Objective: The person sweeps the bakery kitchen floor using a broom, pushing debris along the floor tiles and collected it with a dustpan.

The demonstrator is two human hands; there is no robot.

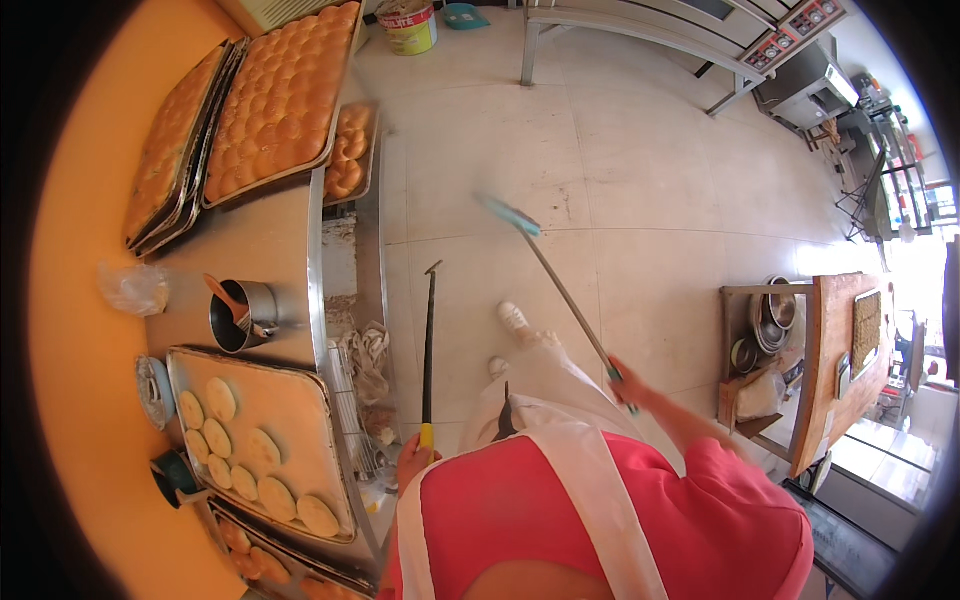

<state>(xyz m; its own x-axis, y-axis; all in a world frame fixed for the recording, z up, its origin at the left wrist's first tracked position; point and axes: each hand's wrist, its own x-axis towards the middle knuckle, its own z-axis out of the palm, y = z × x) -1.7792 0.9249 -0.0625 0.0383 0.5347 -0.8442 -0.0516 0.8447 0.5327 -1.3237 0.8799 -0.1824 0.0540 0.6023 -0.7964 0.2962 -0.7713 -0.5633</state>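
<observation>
Seems to be sweeping. Look for the long broom (565, 291) in the right hand (628, 382), clamped round the handle near its top. In the left hand (413, 462), clamped too, see a black stick (429, 350) by its yellow grip (427, 436). Spot the blurry blue-green broom head (513, 216) out ahead of the white shoes (513, 318); cannot tell if touching the pale floor (660, 160) or lifted a bit.

To sweep well, keep the bristles low, use short, slow pulls, and bring the dark specks (568, 192) into one small heap. Keep the black stick out of the broom's way.

Mind the metal bench (285, 225) on the left, full of brown buns (275, 100), a metal pot (265, 298) and pale dough rounds (277, 498). Don't bump the twisted bread (348, 150), close by the walking space. Go round the metal leg (528, 55) and the bucket (410, 35) at the far end. On the right, watch for the wooden bench (850, 400) with bowls (783, 310) below.
</observation>
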